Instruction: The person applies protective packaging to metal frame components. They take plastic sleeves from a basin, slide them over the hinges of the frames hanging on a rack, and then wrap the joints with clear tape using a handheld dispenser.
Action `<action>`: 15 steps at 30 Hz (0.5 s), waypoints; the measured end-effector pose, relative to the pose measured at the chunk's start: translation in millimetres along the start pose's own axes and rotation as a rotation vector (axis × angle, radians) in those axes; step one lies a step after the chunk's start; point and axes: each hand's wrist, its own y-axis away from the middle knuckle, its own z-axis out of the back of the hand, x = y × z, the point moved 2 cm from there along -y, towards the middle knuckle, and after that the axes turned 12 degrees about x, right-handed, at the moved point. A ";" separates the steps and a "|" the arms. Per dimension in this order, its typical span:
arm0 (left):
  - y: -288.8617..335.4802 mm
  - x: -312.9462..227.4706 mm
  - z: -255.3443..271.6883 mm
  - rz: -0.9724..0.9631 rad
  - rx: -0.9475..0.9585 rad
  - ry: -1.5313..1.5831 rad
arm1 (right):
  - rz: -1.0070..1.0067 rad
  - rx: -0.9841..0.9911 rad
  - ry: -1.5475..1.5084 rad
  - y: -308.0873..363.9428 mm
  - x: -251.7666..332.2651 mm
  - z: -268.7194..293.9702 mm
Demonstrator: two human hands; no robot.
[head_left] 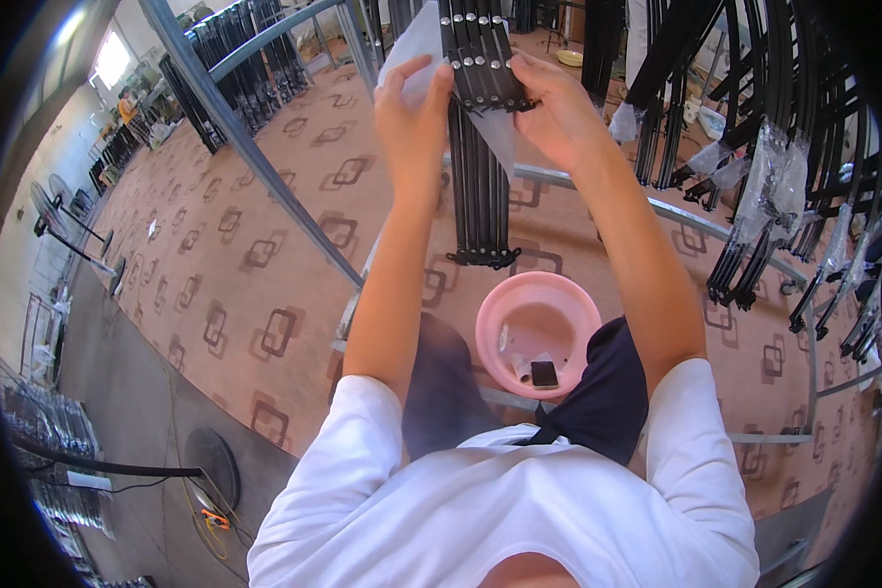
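Note:
A bundle of black belt-like straps [480,196] hangs upright in front of me, with rows of silver studs across its upper part. My left hand [412,122] pinches a translucent plastic sheet [407,44] at the bundle's left side. That sheet passes behind the straps, and its pointed corner shows below on the right. On the opposite edge, my right hand [562,110] grips the studded straps between thumb and fingers. The bundle's lower ends hang free above the patterned floor.
A pink basin [539,284] with a small black object and scraps inside stands between my legs. Metal rack bars [265,157] run left and right of me. More black straps [784,176], some plastic-wrapped, hang at right. Fans [64,201] and a distant person [127,108] are at left.

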 end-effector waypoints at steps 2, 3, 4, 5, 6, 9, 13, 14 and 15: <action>-8.3 17.7 1.3 -0.011 0.053 0.071 | 0.006 -0.016 0.040 -1.6 -1.3 -2.0; -9.7 21.0 1.6 -0.045 0.046 0.058 | 0.010 -0.024 0.060 -1.8 -1.5 -3.1; -12.0 18.2 2.1 -0.081 0.040 0.043 | 0.008 -0.029 0.052 -2.3 -1.1 -3.9; -13.5 15.5 2.9 -0.118 0.033 0.028 | 0.005 -0.032 0.044 -2.9 -0.6 -4.9; -13.9 14.2 2.8 -0.092 0.030 0.046 | 0.001 -0.035 0.035 -3.5 -0.8 -5.6; -17.7 -2.8 -0.6 -0.044 0.016 0.038 | -0.033 0.027 -0.002 -11.3 3.4 6.4; -22.0 -8.2 9.6 -0.085 0.045 -0.145 | 0.001 0.060 0.069 -24.4 0.7 9.2; -23.4 -8.5 11.8 -0.115 0.071 -0.180 | 0.018 0.029 0.082 -27.0 -2.5 5.1; -26.4 -7.8 12.9 -0.131 0.086 -0.190 | 0.036 -0.002 0.095 -28.5 -4.0 1.9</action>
